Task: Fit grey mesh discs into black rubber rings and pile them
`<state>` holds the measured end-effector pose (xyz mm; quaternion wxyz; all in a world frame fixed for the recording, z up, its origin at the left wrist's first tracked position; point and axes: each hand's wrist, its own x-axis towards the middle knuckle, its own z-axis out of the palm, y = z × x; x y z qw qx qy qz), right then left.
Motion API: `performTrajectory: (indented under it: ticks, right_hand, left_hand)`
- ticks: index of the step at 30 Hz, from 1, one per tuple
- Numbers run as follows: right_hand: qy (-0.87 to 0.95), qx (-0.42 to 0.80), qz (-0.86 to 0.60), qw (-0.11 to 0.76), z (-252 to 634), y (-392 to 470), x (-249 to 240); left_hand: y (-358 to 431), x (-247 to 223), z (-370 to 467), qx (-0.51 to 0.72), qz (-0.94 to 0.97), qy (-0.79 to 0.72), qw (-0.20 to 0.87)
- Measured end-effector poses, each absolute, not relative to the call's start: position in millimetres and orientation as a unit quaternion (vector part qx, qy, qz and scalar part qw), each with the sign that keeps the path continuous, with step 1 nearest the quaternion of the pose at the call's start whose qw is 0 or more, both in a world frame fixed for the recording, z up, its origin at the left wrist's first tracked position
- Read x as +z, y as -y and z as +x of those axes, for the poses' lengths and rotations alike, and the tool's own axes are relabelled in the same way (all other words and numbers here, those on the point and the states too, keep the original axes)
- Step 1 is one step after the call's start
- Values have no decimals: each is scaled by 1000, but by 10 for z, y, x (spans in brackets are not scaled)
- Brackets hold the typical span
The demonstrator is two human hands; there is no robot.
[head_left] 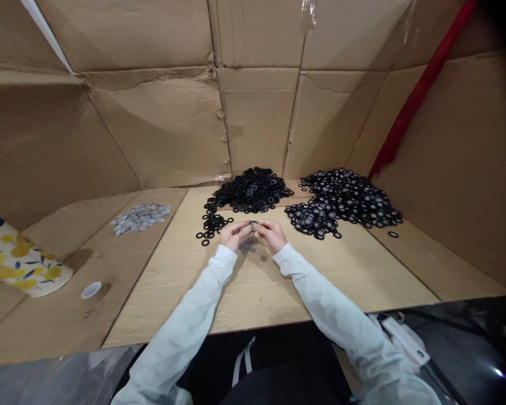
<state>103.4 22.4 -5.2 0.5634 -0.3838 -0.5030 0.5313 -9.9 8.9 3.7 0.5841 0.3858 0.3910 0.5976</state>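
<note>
Near the middle of the board, my left hand [233,234] and my right hand [272,234] meet at their fingertips, closed on one small black ring [253,225] held between them. Whether a disc sits inside that ring is too small to tell. Several small grey discs lie on the board beneath my hands, one of them a loose disc [263,258] below my right hand. Behind my hands rises a pile of black rings [253,190], with scattered rings beside my left hand. To the right spreads a pile of black rings with pale centres [349,197].
A heap of pale discs [141,218] lies left on the cardboard. A white tape roll [91,290] and a lemon-patterned cylinder [23,261] stand at the far left. Cardboard walls [160,124] enclose the back and sides. A red cloth strip [417,95] hangs at right.
</note>
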Motion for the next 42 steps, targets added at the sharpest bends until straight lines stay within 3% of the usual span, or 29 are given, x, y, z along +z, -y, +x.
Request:
performTrajectory:
  ticks: [5, 12, 19, 23, 27, 34, 42]
  right_hand:
    - [526, 480, -397, 579, 1058, -215, -7]
    - [565, 458, -405, 555, 1091, -252, -36]
    - [660, 258, -440, 552, 1087, -239, -51]
    - [654, 212, -475, 549, 1255, -304, -116]
    - [634, 287, -471, 542, 1425, -370, -160]
    - [579, 453, -405, 544, 1227, -243, -53]
    - [601, 462, -367, 539, 1186, -190, -43]
  left_hand:
    - [-101, 18, -108, 576, 388, -370, 617]
    - [-82, 69, -116, 579, 404, -420, 570]
    - [-65, 49, -36, 625, 404, -436, 506]
    - [-170, 43, -245, 661, 408, -437, 453]
    - [-248, 67, -503, 702, 371, -436, 424]
    - [-88, 95, -229, 560, 484, -398, 542]
    - [-71, 76, -182, 545, 533, -425, 487]
